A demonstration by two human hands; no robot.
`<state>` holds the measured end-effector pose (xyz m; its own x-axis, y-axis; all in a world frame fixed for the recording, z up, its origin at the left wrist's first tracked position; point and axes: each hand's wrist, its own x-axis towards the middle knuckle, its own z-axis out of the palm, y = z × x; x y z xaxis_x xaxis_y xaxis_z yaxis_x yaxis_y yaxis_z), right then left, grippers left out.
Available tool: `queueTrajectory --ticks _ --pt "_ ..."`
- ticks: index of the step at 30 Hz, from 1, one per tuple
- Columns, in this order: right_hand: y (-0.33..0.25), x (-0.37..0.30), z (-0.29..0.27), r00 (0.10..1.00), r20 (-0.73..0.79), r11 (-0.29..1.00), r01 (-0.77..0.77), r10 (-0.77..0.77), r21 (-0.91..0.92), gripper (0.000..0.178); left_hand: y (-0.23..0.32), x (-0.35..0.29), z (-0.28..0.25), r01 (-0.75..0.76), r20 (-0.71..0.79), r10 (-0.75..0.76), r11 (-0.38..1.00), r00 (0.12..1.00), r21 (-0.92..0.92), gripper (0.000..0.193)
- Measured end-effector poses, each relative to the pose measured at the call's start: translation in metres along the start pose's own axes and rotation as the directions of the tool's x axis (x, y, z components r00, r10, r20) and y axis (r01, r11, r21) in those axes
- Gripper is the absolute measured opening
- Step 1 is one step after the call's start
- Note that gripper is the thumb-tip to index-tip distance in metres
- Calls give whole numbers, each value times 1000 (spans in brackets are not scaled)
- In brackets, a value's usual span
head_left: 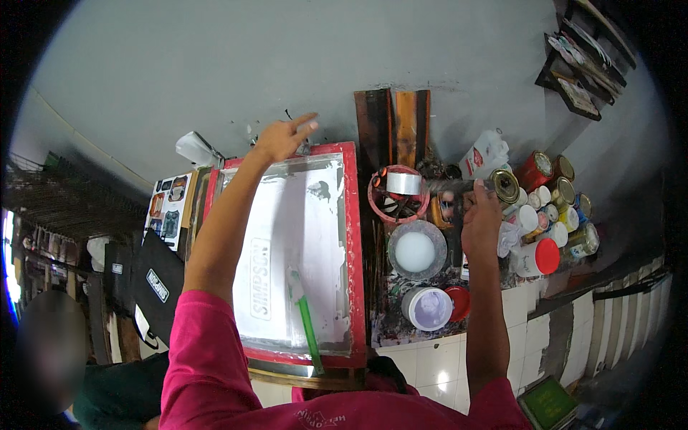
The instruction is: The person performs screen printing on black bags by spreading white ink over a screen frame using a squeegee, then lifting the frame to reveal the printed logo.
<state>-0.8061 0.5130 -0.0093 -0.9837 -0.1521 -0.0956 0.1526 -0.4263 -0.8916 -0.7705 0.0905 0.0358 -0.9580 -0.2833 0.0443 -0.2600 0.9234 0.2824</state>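
A printing screen (352, 236) in a red frame lies before me, with pale mesh and a green-handled tool (309, 332) resting across its lower right. Beyond the far edge of the frame is my left hand (282, 140), its fingers stretched to the right and apart, near a clamp at that edge. My right hand (481, 218) is over the cluttered side table, fingers curled, close to a dark flat strip (451, 185); whatever lies inside the fingers is hidden. To its left stand a red tub (373, 204) with a tape roll (404, 183) and a bowl (396, 258) holding something white and round.
An open pot of pale lilac paste (430, 309) sits by a red lid (459, 304). Several jars and cans (548, 222) crowd the right, beside a clear jug (487, 154). Two long boards (412, 129) lean on the wall. A person (115, 390) is at lower left.
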Motion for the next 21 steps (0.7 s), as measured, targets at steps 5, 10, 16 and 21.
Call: queueTrajectory --ticks 5,10,16,21 --pt "-8 -25 -4 891 306 933 -272 337 -235 25 3 7 -27 165 -6 -170 952 986 257 83" --pt "7 -48 57 941 159 952 -305 300 8 30 5 -4 -15 -21 5 20 990 1000 142 93" --pt "70 -23 135 905 221 931 -345 364 -118 17 -20 -66 -44 114 -197 -165 962 966 -250 81" --pt "167 74 189 887 136 889 -412 442 -200 13 12 -195 -73 -29 -271 -117 877 956 -480 69"
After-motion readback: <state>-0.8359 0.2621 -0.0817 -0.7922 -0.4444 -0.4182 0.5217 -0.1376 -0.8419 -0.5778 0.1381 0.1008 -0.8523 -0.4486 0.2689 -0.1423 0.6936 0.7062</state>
